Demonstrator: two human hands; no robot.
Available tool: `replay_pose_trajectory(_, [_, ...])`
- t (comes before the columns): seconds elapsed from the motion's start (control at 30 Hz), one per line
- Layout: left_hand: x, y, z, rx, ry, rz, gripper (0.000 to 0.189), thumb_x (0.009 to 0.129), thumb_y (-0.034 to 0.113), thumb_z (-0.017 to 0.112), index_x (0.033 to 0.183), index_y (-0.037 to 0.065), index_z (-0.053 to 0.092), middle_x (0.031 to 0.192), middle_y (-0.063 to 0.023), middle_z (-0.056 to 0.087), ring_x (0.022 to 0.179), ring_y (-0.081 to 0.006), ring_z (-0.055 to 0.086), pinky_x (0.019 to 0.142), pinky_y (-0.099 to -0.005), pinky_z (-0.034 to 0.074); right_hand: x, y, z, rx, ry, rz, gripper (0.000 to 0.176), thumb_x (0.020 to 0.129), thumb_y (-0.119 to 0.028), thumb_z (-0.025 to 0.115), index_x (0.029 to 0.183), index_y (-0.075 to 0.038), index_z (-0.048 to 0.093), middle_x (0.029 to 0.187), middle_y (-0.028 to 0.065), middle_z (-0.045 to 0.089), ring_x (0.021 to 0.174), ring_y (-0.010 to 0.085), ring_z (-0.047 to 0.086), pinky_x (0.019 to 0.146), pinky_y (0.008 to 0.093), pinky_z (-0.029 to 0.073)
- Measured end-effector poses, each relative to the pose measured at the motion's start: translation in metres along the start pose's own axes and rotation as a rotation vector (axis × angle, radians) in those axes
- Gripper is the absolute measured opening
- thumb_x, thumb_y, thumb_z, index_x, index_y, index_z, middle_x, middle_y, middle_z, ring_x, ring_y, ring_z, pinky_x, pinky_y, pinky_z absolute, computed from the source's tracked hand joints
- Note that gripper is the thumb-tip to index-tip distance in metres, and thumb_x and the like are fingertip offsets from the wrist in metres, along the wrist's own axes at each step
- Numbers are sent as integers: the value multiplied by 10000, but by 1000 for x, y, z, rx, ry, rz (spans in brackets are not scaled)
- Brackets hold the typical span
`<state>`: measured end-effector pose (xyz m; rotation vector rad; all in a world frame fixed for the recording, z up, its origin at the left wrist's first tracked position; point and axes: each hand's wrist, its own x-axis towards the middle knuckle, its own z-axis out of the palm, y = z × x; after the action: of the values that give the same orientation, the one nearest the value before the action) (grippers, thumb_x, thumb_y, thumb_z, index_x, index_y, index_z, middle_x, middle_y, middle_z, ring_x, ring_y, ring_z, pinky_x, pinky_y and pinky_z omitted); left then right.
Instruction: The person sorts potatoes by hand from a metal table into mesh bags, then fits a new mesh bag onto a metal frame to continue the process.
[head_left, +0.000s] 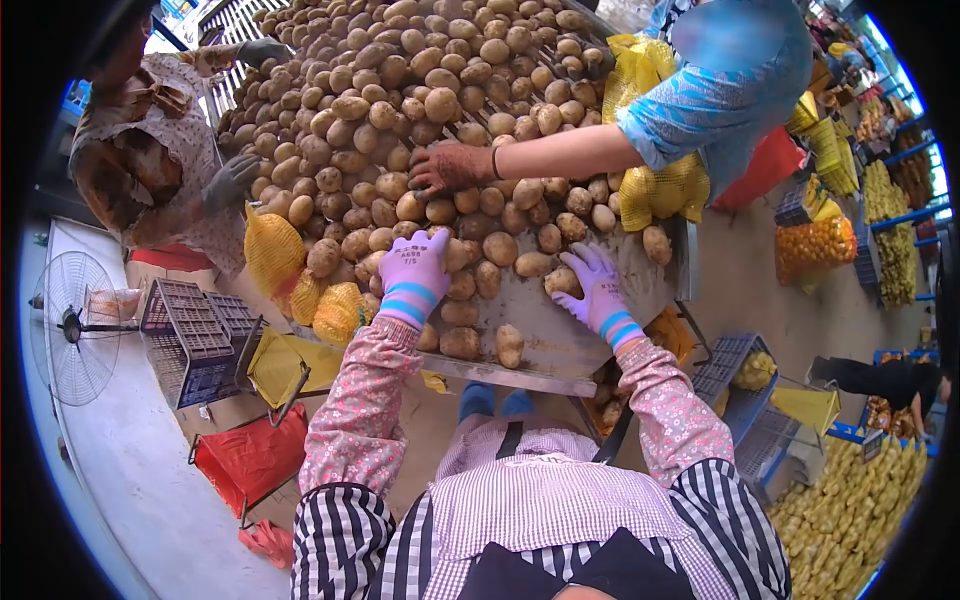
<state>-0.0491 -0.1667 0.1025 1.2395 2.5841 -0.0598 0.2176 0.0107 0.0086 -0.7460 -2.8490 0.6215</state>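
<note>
A heap of brown potatoes [385, 115] covers most of the metal sorting table [560, 345]. My left hand [413, 272], in a lilac glove with blue bands, rests palm down at the near side of the heap with its fingers apart. Its fingertips touch the potatoes there, and its palm is hidden. On the right, my right hand [597, 290], gloved alike, has its thumb and fingers around a potato [563, 282] on the bare metal. Between my hands, several loose potatoes lie near the table's front edge, one of them a pale potato [509, 345].
Across from me, a co-worker's dark-gloved hand [450, 170] reaches into the heap. Another person's grey-gloved hand [232, 182] is at the left. Yellow mesh bags [272, 250] stand at the left edge, and another mesh bag [665, 190] lies at the right. Crates [735, 375] flank the table.
</note>
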Motion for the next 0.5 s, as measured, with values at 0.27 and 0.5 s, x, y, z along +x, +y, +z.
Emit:
replay_pose_trajectory(0.27, [18, -38, 5, -704, -113, 69, 733, 703, 354, 885, 1370, 151, 661, 1144, -130, 755, 1066, -264, 726, 933, -375, 561, -49, -19, 9, 290, 322, 145, 646, 880, -301, 783, 1431, -53, 555, 1471, 189, 536, 1376, 387, 484, 1179, 470, 377])
replay_pose_trajectory(0.5, [-48, 13, 87, -2483, -555, 221, 782, 906, 394, 745, 1540, 81, 411, 1393, -140, 584, 1243, -299, 597, 1102, -469, 470, -37, -100, -21, 812, 214, 143, 674, 950, -382, 760, 1476, -38, 518, 1366, 140, 607, 1249, 258, 591, 1082, 379, 471])
